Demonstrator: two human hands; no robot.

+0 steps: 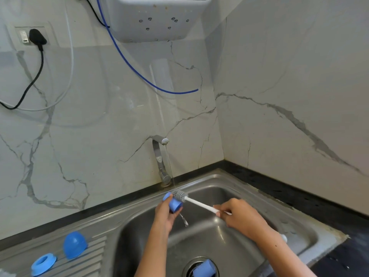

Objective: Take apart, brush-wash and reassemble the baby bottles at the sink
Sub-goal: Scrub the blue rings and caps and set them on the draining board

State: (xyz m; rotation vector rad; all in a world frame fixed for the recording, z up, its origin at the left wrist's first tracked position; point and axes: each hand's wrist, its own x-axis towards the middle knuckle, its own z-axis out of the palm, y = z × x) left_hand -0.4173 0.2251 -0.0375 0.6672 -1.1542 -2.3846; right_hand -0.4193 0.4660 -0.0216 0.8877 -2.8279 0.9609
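My left hand [164, 213] holds a small blue bottle part [174, 202] over the steel sink [209, 180], under a thin stream from the tap [160, 156]. My right hand [237, 215] grips the white handle of a bottle brush [196, 202]. Its grey bristle head touches the top of the blue part. A blue dome cap [74, 244] and a blue screw ring [43, 263] lie on the ribbed draining board at the left. Another blue bottle piece [204, 269] rests in the sink drain.
Dark countertop [299, 196] runs along the right of the sink. Marble walls meet in a corner behind. A blue hose [139, 74] hangs from a white wall unit [157, 17]. A black plug [37, 38] sits in a socket at the upper left.
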